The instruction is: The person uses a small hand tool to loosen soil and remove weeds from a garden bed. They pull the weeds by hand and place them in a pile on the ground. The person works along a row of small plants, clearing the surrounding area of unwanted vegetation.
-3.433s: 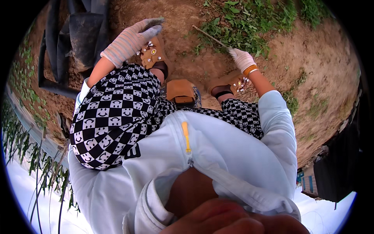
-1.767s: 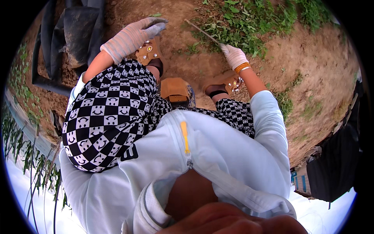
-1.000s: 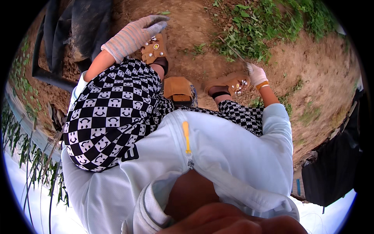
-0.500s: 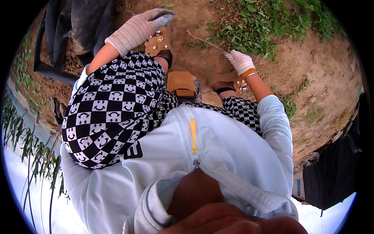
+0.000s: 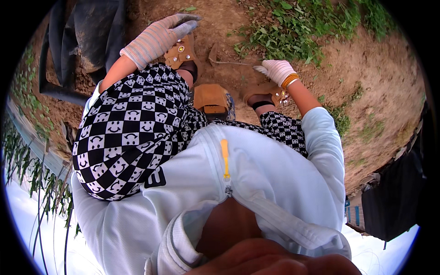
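the right hand (image 5: 278, 72) grips a thin tool (image 5: 228, 63) by its handle end, likely so its head reaches soil (image 5: 223, 41) beside the left shoe (image 5: 182, 54), while the left hand (image 5: 158, 39), fingers loosely extended, holds nothing visible.

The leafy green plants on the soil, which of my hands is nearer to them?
Right. Your right hand, gripping a slim hoe-like tool, is just below the leafy green plants in view; your left hand is farther off, to their left, over the left brown clog.
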### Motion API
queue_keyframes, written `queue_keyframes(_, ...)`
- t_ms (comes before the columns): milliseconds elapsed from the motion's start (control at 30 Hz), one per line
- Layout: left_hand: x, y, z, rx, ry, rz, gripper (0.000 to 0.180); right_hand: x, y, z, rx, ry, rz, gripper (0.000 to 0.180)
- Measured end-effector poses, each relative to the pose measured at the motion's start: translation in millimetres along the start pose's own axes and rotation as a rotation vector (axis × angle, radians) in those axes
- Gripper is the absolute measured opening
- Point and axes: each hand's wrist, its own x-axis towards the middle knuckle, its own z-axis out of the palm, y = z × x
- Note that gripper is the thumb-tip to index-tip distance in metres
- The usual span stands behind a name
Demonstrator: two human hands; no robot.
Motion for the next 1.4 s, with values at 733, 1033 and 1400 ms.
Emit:
queue_keyframes(733,-2.9,23.9,3.5,-0.110,-0.092,-0.194,0.038,-234.6,208.9,125.9,0.207,0.709,0.694,0.058)
queue_keyframes(1033,-12.7,25.8,1.7,-0.105,-0.154,-0.249,0.038,-107.5,133.2,58.5,0.458,0.793,0.378,0.032)
queue_keyframes(1400,-11.0,21.4,3.3,-0.095,-0.116,-0.221,0.039,-6.7,5.7,-146.9,1.188,0.776,0.623,0.047)
